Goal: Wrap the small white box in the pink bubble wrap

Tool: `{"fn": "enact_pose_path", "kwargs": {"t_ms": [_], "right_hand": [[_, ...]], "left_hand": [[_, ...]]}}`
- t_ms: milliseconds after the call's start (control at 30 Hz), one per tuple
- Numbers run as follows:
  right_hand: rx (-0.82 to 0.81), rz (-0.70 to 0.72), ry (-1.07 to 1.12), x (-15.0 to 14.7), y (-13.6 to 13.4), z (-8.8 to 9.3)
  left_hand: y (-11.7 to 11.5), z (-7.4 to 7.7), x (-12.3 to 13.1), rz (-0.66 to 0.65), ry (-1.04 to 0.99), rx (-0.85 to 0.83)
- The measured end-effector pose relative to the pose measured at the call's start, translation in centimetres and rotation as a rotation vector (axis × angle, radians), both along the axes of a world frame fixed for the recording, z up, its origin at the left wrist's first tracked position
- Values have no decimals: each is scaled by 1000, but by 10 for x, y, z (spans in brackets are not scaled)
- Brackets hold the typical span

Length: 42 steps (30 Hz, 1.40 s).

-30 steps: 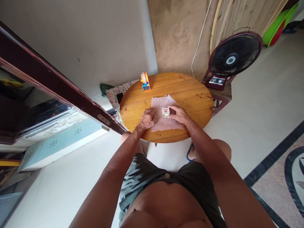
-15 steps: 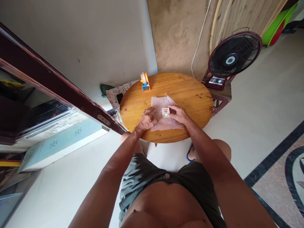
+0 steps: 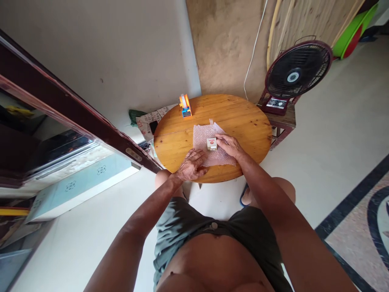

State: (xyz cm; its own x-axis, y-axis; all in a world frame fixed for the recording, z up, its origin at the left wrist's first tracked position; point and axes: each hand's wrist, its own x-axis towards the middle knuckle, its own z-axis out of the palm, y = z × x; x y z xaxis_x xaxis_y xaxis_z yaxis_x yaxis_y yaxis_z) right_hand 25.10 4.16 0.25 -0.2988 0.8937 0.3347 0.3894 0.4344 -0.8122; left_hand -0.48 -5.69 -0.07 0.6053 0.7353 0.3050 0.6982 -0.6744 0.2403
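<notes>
A small white box with a red mark (image 3: 212,143) sits on a sheet of pinkish bubble wrap (image 3: 204,134) spread on a round wooden table (image 3: 246,121). My right hand (image 3: 230,145) rests on the wrap with its fingertips against the box's right side. My left hand (image 3: 192,165) lies at the near left corner of the sheet, fingers spread over its edge; whether it pinches the wrap is unclear.
An orange and blue tape dispenser (image 3: 185,106) stands at the table's far left edge. A black fan (image 3: 297,71) sits on a low stool to the right. Newspaper (image 3: 148,119) lies on the floor by the wall; a dark door frame (image 3: 75,109) runs along the left.
My left hand slid back toward me, from the middle left of the sheet to its near left corner. The right hand and the box stayed put.
</notes>
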Motion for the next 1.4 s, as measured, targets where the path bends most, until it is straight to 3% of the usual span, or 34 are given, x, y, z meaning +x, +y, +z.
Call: {"fn": "enact_pose_path", "kwargs": {"t_ms": [233, 367, 633, 967, 1133, 1400], "right_hand": [[-16, 4, 78, 4, -1, 7], [-11, 37, 45, 10, -14, 15], [244, 171, -94, 23, -53, 23], [336, 36, -126, 7, -37, 25], [301, -16, -85, 2, -25, 26], [128, -163, -111, -1, -10, 19]], "left_hand": [[10, -8, 11, 44, -61, 61], [16, -8, 13, 85, -152, 49], [29, 1, 18, 149, -287, 39], [56, 16, 26, 196, -373, 5], [65, 21, 29, 249, -490, -111], [78, 25, 33, 376, -802, -444]]}}
